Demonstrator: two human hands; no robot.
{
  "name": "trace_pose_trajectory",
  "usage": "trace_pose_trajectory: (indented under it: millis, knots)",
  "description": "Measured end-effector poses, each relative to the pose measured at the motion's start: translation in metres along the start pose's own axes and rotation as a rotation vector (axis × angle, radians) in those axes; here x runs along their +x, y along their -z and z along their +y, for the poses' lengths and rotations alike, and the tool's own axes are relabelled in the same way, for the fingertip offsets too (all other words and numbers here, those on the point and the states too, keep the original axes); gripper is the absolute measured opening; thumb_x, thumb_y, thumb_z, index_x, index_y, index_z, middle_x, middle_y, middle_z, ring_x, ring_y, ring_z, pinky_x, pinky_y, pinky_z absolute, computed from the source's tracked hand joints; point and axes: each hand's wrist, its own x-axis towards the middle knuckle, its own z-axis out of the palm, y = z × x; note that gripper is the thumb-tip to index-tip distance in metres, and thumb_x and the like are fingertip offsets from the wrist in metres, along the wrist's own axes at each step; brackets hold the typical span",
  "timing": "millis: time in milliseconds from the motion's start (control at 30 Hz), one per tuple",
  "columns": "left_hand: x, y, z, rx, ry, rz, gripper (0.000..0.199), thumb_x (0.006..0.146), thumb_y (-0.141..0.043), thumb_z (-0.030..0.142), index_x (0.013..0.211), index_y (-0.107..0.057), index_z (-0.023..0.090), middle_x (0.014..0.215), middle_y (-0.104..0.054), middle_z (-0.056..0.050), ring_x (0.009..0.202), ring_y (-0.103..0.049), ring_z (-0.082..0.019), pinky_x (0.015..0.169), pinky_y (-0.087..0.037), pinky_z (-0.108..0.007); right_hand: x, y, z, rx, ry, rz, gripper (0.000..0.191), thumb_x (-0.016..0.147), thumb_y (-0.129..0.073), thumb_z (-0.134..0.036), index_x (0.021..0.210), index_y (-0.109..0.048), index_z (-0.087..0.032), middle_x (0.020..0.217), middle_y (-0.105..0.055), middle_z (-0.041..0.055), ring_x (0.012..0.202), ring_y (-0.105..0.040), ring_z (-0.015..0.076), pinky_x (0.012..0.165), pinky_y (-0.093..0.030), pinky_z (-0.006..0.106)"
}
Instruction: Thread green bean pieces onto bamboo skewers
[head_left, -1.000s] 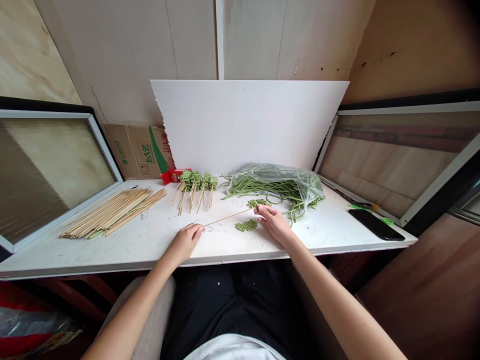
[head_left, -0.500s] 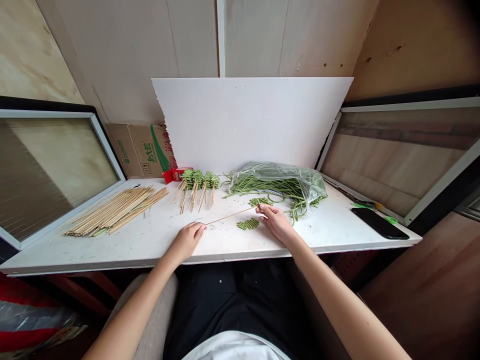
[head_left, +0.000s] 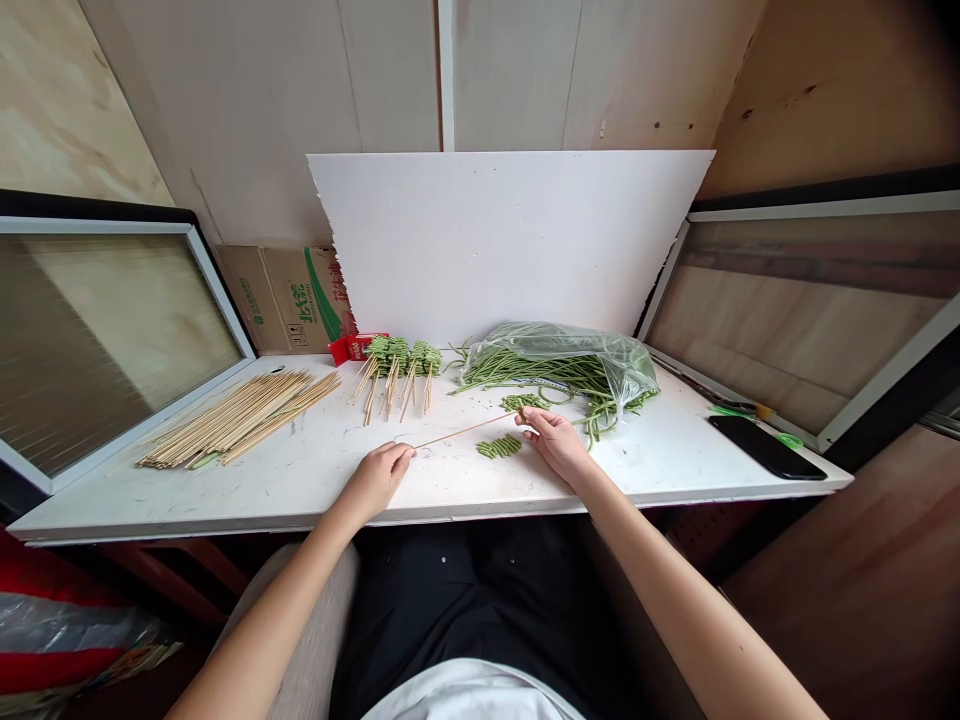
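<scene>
A thin bamboo skewer (head_left: pixel 465 431) stretches between my two hands, just above the white table. My left hand (head_left: pixel 377 480) pinches its left end. At its right end, the closed fingertips of my right hand (head_left: pixel 556 443) grip it; whether a bean piece is also between them I cannot tell. Under the skewer, beside my right hand, lies a row of cut green bean pieces (head_left: pixel 499 447). Just beyond that hand is another small pile of cut pieces (head_left: pixel 524 402). Farther back, long green beans (head_left: pixel 536 372) spill from a clear plastic bag (head_left: pixel 600 347).
Several skewered bean bunches (head_left: pixel 405 357) rest at the back by a red box (head_left: pixel 349 348). Many loose skewers (head_left: pixel 232 418) lie on the left of the table (head_left: pixel 300 495). A black phone (head_left: pixel 765 447) and scissors (head_left: pixel 724 400) are at right. A white board (head_left: pixel 510 240) stands behind.
The whole view has shifted slightly. Both hands keep nearly the same pose, with the skewer still stretched between them.
</scene>
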Motion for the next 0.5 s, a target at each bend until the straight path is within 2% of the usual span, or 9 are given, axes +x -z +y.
trace_pose_trajectory:
  millis: [267,500]
  knots:
    - [-0.0004,0.0001,0.0003,-0.011,-0.002,-0.001,0.039,0.106,-0.037,0.04,0.1,-0.071,0.022,0.101,-0.073,-0.008,0.094,-0.067,-0.024,0.086,-0.051,-0.035,-0.0003,-0.0016,0.0004,-0.052,0.027,0.046,0.035,0.076,-0.083,-0.057,0.09,-0.081,-0.025,0.104,-0.075,0.0059,0.103,-0.063,0.0247,0.076,-0.046,0.031]
    - [-0.0006,0.0018,0.0035,-0.024,0.014,-0.009,0.038,0.106,-0.038,0.039,0.1,-0.072,0.022,0.102,-0.073,-0.008,0.093,-0.067,-0.024,0.084,-0.05,-0.035,0.0022,0.0013,0.0054,-0.09,0.049,0.032,0.033,0.079,-0.08,-0.057,0.089,-0.081,-0.025,0.106,-0.075,0.0053,0.104,-0.063,0.024,0.077,-0.046,0.031]
